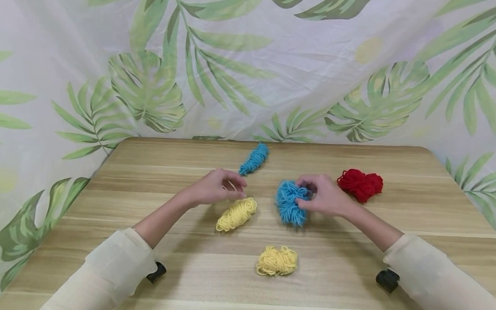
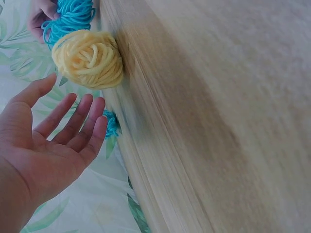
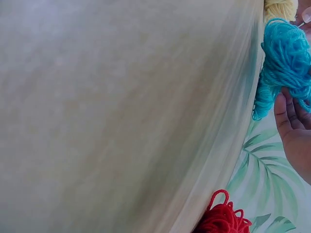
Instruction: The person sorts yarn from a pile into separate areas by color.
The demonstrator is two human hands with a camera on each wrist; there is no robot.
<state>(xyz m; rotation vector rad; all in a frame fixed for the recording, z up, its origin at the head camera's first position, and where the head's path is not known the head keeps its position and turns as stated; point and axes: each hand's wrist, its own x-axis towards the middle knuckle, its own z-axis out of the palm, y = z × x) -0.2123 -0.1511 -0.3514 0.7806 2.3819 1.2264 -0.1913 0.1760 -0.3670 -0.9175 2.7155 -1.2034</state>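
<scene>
My right hand [image 1: 326, 196] pinches a loose blue yarn bundle [image 1: 289, 204] by its right side, between thumb and fingers. In the right wrist view the fingers are at the lower side of that blue bundle [image 3: 286, 58]. My left hand [image 1: 214, 187] hovers beside a long yellow yarn skein [image 1: 236, 214], its fingers loosely bent with nothing between them. The left wrist view shows the palm of this hand [image 2: 53, 150] turned up and the end of the yellow skein [image 2: 88, 60] just past the fingertips. Behind the left hand lies a slim blue yarn skein [image 1: 254, 159].
A red yarn bundle [image 1: 360, 185] lies on the wooden table [image 1: 175, 294], right of the right hand. Closer to me is a second yellow yarn bundle [image 1: 277, 261], tied at its middle. A leaf-patterned cloth [image 1: 237, 82] hangs behind the table's back edge.
</scene>
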